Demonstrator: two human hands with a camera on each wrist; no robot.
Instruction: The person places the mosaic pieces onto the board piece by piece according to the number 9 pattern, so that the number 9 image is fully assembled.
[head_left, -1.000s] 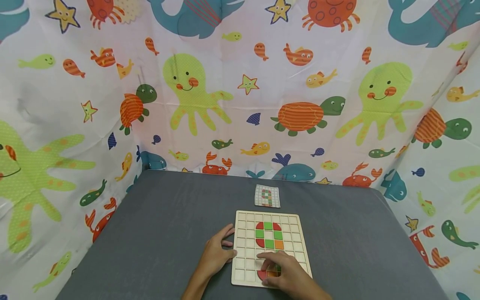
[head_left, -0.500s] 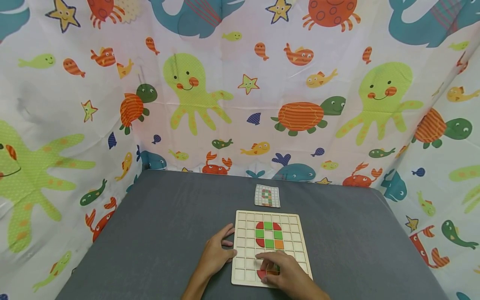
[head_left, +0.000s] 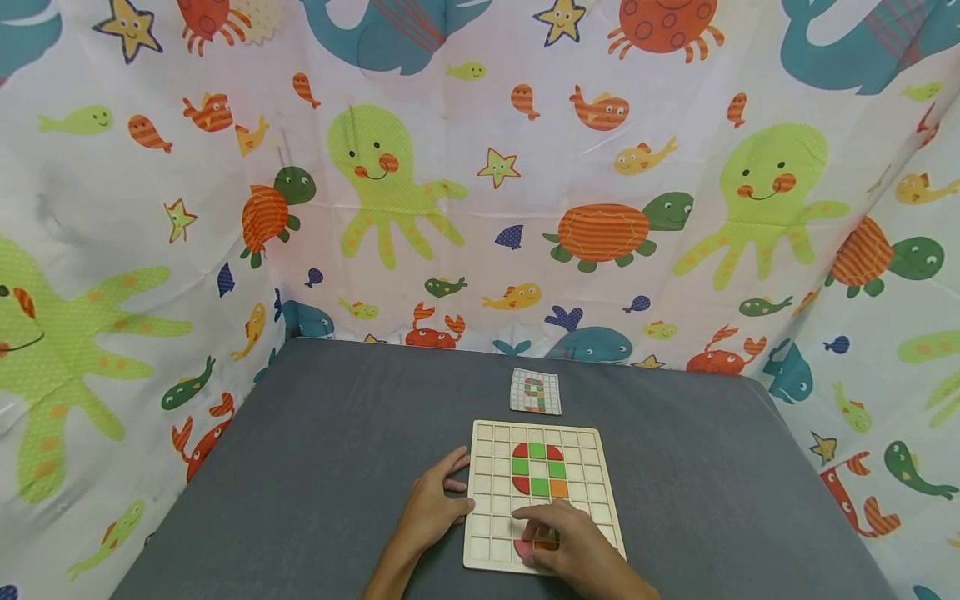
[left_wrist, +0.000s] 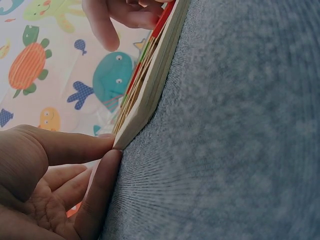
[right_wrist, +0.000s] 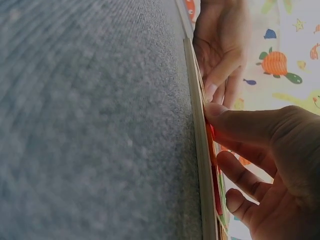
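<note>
A square wooden grid board [head_left: 491, 487] lies on the grey cloth, with red, green and orange tiles set in its cells. My left hand [head_left: 435, 500] is at its left side; in the left wrist view, thumb and finger pinch the board's edge. Over the lower part of the board, my right hand [head_left: 573, 546] has its thumb and curled fingers at a red rounded tile [head_left: 522, 548] near the bottom row. The tile looks pale with glare, perhaps tilted. Part of the orange and green tiles beside it is hidden by the fingers.
Behind the board lies a small pattern card [head_left: 536, 392] printed with a coloured grid figure. The grey cloth [head_left: 337, 450] covers the table on both sides. A curtain [head_left: 480, 283] with sea animals hangs around the back and sides.
The right thumb and fingers shift slightly at the red tile, which looks paler now. The left hand and the board stay where they were.
</note>
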